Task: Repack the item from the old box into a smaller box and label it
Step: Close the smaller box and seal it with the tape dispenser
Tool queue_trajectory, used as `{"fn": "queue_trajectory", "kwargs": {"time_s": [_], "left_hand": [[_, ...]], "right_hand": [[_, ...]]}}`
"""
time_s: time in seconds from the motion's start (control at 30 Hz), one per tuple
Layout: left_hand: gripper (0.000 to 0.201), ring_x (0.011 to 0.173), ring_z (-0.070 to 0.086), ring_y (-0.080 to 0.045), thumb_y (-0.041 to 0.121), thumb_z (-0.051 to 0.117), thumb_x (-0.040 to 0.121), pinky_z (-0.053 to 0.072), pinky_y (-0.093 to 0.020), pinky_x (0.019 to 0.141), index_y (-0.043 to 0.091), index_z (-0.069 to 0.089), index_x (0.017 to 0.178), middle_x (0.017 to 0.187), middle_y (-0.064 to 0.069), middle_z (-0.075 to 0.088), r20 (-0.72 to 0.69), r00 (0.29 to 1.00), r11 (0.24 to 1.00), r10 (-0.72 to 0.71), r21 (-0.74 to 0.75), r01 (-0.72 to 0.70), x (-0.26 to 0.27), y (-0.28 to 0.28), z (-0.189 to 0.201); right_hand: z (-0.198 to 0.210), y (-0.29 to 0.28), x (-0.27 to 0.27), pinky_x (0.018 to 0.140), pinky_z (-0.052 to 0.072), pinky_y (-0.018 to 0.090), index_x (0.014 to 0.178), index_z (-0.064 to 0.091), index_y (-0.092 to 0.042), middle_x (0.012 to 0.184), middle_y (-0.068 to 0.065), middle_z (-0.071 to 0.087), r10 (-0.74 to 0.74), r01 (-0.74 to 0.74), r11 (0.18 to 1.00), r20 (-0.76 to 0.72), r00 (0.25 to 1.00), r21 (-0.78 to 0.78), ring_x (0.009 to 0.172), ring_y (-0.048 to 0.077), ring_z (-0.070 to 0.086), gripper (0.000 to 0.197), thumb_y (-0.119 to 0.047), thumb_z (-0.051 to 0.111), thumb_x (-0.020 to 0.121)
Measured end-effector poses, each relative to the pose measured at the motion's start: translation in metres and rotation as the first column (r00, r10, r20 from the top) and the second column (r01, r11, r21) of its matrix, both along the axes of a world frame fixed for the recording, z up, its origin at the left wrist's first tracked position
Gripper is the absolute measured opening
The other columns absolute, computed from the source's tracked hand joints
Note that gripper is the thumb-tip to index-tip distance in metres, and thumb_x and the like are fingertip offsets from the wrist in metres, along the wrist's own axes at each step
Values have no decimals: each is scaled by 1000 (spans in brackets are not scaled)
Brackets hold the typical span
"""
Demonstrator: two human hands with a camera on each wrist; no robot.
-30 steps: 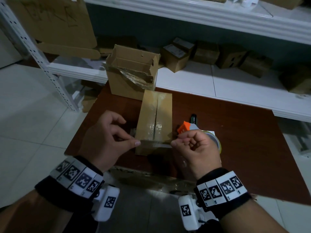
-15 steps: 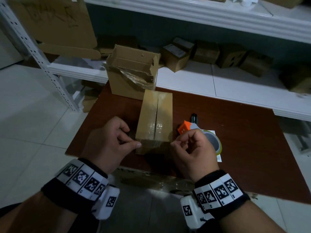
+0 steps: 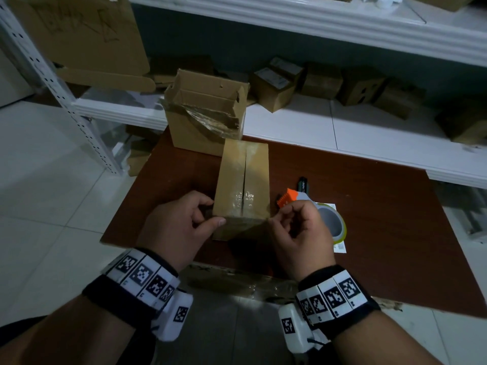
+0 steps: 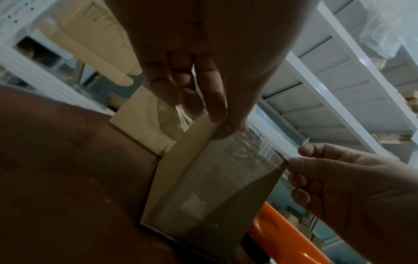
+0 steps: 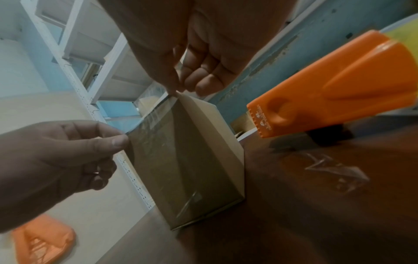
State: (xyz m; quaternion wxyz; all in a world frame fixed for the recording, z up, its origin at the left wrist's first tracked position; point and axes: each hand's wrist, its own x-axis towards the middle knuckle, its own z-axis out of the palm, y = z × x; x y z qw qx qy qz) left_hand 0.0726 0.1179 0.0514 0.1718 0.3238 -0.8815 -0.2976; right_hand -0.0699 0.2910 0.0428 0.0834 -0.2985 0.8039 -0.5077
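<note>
Small closed brown cardboard box (image 3: pixel 242 185), standing on the dark red-brown bench (image 3: pixel 369 219), is crossed at its near top edge by a clear tape strip (image 4: pixel 260 150) pinched taut by left hand (image 3: pixel 179 227) and right hand (image 3: pixel 300 233), best lowered evenly, then smoothed outward from the seam.

A dark reddish-brown worktop (image 3: pixel 369 227) carries a closed small box (image 3: pixel 243 180), an open larger box (image 3: pixel 203 119) behind it, a tape dispenser (image 3: pixel 326 219), a black marker (image 3: pixel 303 184) and a white label sheet (image 3: pixel 340 247).
</note>
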Motion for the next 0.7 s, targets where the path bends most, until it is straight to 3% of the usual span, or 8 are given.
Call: {"fn": "queue_trajectory", "kwargs": {"time_s": [0.07, 0.13, 0.2, 0.3, 0.37, 0.47, 0.6, 0.7], "left_hand": [[31, 69, 57, 0, 42, 79, 80, 48, -25, 60, 32, 69, 108, 70, 15, 60, -7, 1000, 1000, -11, 9, 11, -1, -1, -2], [32, 79, 55, 1, 40, 81, 78, 46, -22, 64, 31, 70, 107, 84, 19, 57, -44, 999, 1000, -11, 9, 11, -1, -3, -5], [42, 93, 56, 4, 34, 84, 76, 47, -15, 72, 32, 66, 113, 105, 22, 54, -87, 996, 998, -7, 69, 13, -2, -4, -8], [63, 110, 58, 3, 28, 88, 73, 55, -22, 87, 34, 59, 129, 130, 17, 54, -158, 987, 955, 10, 296, 37, -3, -7, -15], [70, 108, 63, -2, 34, 89, 70, 57, -29, 89, 39, 57, 132, 130, 13, 59, -145, 989, 915, 25, 401, 36, -3, -7, -19], [66, 103, 68, -3, 37, 90, 66, 60, -34, 87, 44, 59, 124, 122, 10, 68, -172, 984, 912, 42, 408, 32, -5, -5, -23], [56, 103, 66, 0, 30, 91, 68, 58, -28, 89, 53, 59, 107, 114, 13, 69, -184, 981, 912, 54, 409, 27, -5, -9, -24], [53, 105, 67, 1, 18, 90, 68, 57, -21, 88, 42, 68, 110, 115, 9, 72, -216, 976, 864, 20, 494, 92, -2, -16, -19]], "right_hand": [[1, -2, 0, 60, 44, 10, 92, 54, -27, 76, -6, 62, 13, -10, 998, 50, 999, -63, 64, -2, 57, 36, -1, 76, 84], [0, -1, -2, 65, 47, 10, 101, 55, -28, 85, -4, 64, 39, -29, 996, 118, 992, -88, 70, -4, 59, 40, -2, 78, 83], [-5, 1, -5, 75, 52, 12, 117, 54, -32, 99, -12, 66, 75, -74, 997, 175, 982, -11, 85, -8, 63, 53, -12, 84, 79], [-14, 3, -8, 98, 53, 24, 140, 49, -38, 125, -19, 65, 106, -129, 986, 200, 974, 106, 114, -4, 62, 77, -28, 88, 74], [-13, 0, -8, 102, 52, 26, 142, 50, -35, 126, -18, 66, 122, -152, 981, 231, 965, 117, 116, -5, 61, 74, -29, 85, 77], [-12, -2, -10, 92, 52, 14, 131, 63, -34, 109, -20, 70, 105, -133, 982, 205, 973, 133, 100, -14, 62, 55, -28, 82, 80], [-19, -1, -16, 94, 56, 27, 123, 70, -33, 107, -13, 76, 113, -135, 988, 255, 960, 72, 103, 1, 69, 45, -25, 82, 81], [-20, 3, -22, 94, 56, 25, 123, 69, -20, 106, -10, 77, 165, -151, 986, 376, 912, -66, 102, 2, 71, 44, -6, 78, 83]]}}
